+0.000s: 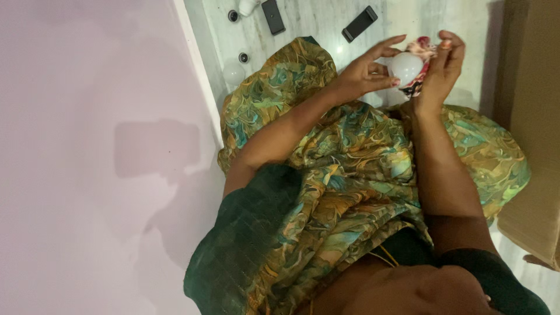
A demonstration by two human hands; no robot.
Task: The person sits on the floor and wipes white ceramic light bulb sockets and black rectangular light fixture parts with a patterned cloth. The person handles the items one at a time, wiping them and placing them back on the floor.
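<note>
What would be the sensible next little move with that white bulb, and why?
Probably rub the patterned cloth across the white bulb: the left hand pinches its dome while the right hand presses the cloth against its side.

Bulb (406, 67) between hands; cardboard box (534, 134) right; wall (87, 157) left.

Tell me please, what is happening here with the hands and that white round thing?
A person sitting on the floor holds a white light bulb up with both hands. The left hand has its fingertips on the bulb's round side, and the right hand presses a patterned red and white cloth against it. On the pale marble floor beyond lie another white bulb, two small dark rectangular parts and small round pieces. A cardboard box stands to the right.
</note>
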